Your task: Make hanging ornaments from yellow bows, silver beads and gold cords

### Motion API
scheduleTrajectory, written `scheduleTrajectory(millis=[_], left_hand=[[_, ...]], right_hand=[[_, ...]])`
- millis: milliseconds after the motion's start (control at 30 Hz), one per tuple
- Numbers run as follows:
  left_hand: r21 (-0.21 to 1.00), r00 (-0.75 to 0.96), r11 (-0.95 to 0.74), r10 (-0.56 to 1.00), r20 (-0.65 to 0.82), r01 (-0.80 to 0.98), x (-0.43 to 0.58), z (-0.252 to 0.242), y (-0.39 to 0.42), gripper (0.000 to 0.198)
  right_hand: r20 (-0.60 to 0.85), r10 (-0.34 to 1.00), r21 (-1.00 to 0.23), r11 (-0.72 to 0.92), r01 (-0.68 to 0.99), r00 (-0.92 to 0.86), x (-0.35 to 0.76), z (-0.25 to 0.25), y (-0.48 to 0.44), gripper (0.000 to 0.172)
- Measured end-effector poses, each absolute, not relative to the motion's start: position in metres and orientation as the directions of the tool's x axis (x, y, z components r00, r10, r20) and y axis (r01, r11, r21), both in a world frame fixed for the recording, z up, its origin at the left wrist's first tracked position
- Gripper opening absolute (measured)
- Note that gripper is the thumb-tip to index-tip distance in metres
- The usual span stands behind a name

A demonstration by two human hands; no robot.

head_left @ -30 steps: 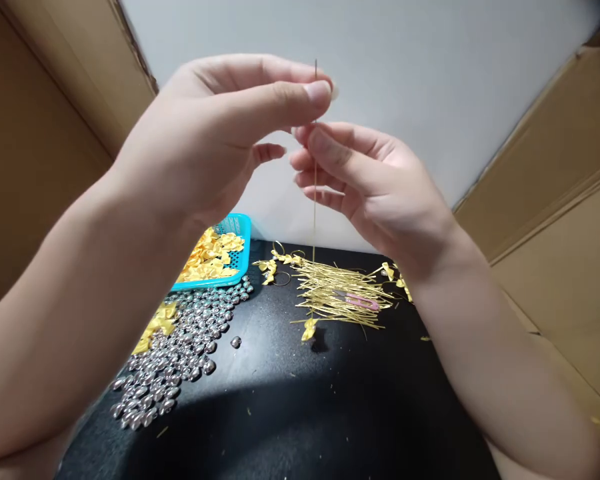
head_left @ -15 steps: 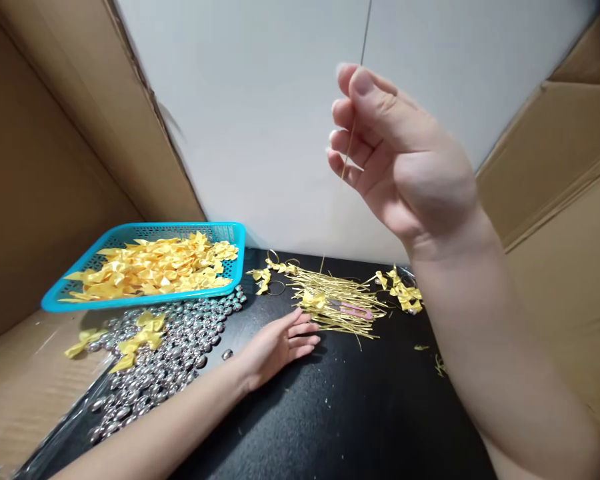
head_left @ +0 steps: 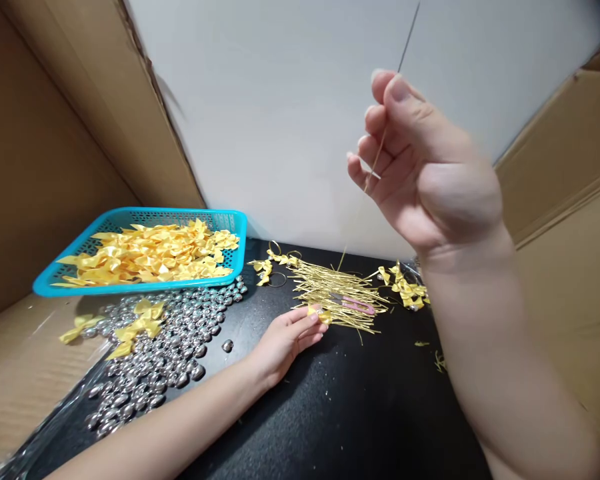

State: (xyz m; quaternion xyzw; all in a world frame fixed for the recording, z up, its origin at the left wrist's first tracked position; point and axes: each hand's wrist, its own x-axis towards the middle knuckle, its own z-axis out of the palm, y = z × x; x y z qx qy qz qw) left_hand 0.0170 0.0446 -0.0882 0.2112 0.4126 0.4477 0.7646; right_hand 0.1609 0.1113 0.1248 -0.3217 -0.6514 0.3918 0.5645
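My right hand (head_left: 420,160) is raised high on the right, thumb and fingers pinched on a thin needle (head_left: 407,33) that sticks up above them. A gold thread (head_left: 357,207) runs down from that hand toward the table. My left hand (head_left: 286,339) lies low on the black mat, its fingertips closed on a small yellow bow (head_left: 321,315) at the near edge of a heap of gold threads (head_left: 337,293).
A blue mesh tray (head_left: 70,277) of yellow bows stands at the left. Silver beads (head_left: 173,350) lie spread in front of it, with loose bows on top. More bows (head_left: 405,288) and pink snips (head_left: 357,305) lie near the heap. Cardboard walls flank both sides.
My left hand left the needle, dropped to the mat and pinched a yellow bow. My right hand rose and shifted right with the needle.
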Motion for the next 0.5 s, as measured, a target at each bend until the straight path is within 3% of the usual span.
scheduleTrajectory(millis=[200, 500], left_hand=[[0.717, 0.255, 0.527, 0.85, -0.462, -0.456, 0.014, -0.093, 0.042, 0.04], [0.736, 0.279, 0.552, 0.833, -0.477, -0.391, 0.01, -0.091, 0.041, 0.03]], right_hand=[[0.472, 0.868, -0.881, 0.462, -0.098, -0.154, 0.168, 0.127, 0.109, 0.02], [0.481, 0.859, -0.864, 0.498, 0.072, -0.174, 0.174, 0.128, 0.093, 0.036]])
